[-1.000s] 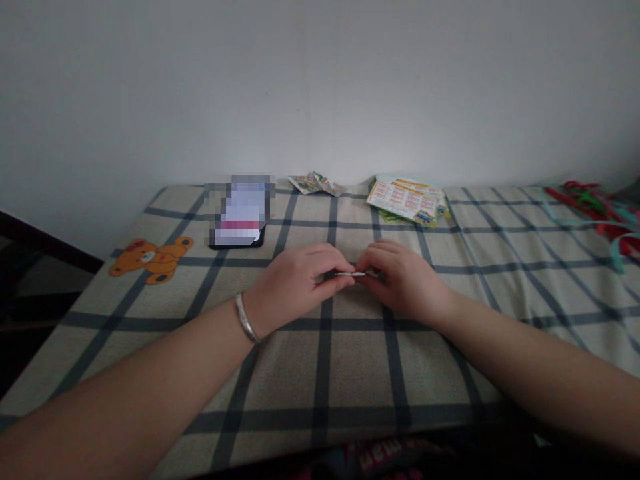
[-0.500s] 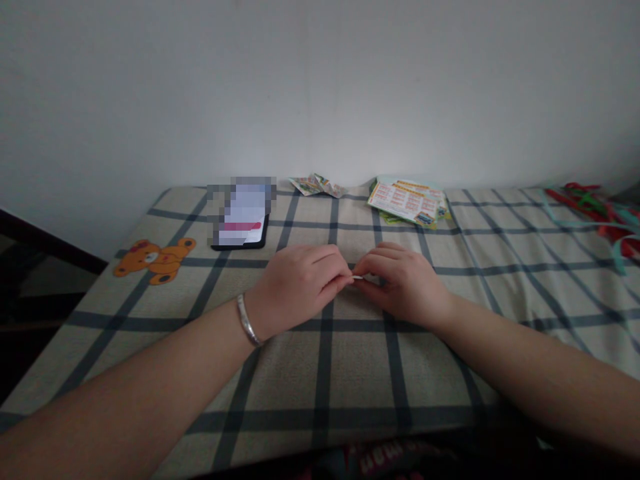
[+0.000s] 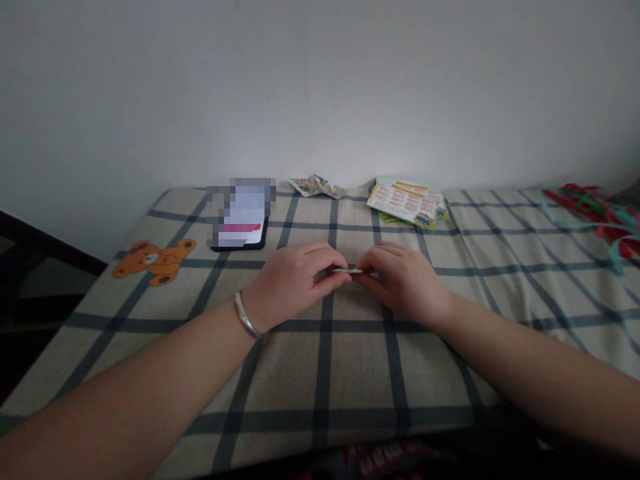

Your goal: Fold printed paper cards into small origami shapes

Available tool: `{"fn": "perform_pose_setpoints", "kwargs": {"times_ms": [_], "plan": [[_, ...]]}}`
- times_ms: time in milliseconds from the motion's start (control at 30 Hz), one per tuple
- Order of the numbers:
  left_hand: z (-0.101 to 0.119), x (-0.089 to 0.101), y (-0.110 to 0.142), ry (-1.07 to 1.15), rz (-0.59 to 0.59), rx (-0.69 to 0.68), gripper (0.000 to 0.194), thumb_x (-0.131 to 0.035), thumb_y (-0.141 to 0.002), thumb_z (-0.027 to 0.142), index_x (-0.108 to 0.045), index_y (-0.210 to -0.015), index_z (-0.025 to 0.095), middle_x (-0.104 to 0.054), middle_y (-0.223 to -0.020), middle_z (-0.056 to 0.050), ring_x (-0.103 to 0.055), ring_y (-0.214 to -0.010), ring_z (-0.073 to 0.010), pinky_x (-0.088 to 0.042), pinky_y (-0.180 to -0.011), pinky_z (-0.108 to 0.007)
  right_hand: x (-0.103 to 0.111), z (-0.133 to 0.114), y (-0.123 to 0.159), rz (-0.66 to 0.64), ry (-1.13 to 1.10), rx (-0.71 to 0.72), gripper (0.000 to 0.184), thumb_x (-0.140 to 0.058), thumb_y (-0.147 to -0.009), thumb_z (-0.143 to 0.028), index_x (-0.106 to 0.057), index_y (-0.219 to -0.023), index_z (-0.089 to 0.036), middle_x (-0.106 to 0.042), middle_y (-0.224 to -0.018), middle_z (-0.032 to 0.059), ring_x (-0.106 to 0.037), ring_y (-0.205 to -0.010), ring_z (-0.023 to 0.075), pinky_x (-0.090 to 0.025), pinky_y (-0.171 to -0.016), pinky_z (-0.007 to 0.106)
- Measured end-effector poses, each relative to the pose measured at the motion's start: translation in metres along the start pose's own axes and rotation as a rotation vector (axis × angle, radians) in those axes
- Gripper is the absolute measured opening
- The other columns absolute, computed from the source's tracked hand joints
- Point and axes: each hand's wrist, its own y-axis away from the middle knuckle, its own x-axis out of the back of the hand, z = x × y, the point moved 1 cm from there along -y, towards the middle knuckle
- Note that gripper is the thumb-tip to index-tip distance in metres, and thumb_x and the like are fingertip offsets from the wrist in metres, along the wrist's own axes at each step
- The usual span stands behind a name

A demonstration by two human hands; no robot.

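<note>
A small, thin, whitish strip [image 3: 349, 271], like the edge of a folded piece of paper, spans the gap between my hands above the checked cloth. My right hand [image 3: 405, 280] pinches its right end between thumb and forefinger. At the other end my left hand [image 3: 300, 277], with a silver bangle [image 3: 243, 315] on its wrist, has thumb below and forefinger above, closed on the strip. The hands nearly meet at the fingertips. Most of the strip's flat face is hidden by the fingers.
Behind my left hand lies a phone [image 3: 243, 213], partly blurred out. Crumpled printed paper [image 3: 317, 186] and a stack of printed cards [image 3: 405, 201] rest by the wall. An orange bear figure [image 3: 155, 262] is at left, red and green ribbons [image 3: 590, 203] at far right.
The left fingertips have parted a little, so more of the whitish strip shows between them. The right hand has hardly moved.
</note>
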Motion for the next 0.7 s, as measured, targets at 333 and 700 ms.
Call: {"fn": "perform_pose_setpoints", "kwargs": {"times_ms": [333,700], "plan": [[-0.003,-0.001,0.000,-0.018,-0.072,0.058,0.014,-0.054,-0.093,0.028,-0.062,-0.087,0.017,-0.065,-0.088,-0.002,-0.060,-0.084,-0.0163,-0.044,-0.073,-0.028,-0.006,0.003,-0.002,0.026,-0.138,-0.086,0.017,-0.061,-0.088,-0.033,-0.060,-0.080,-0.019,-0.060,-0.071,-0.0003,-0.052,-0.064,0.0114,-0.034,-0.057,0.023],[0.004,0.000,-0.005,-0.282,-0.166,0.137,0.015,-0.055,-0.091,0.026,-0.060,-0.081,0.016,-0.063,-0.083,-0.004,-0.060,-0.083,-0.0217,-0.043,-0.072,-0.033,0.006,-0.004,-0.014,-0.195,-0.097,-0.169,0.019,-0.054,-0.091,-0.034,-0.068,-0.091,-0.020,-0.070,-0.075,0.0011,-0.060,-0.064,0.0130,-0.037,-0.057,0.024]]}}
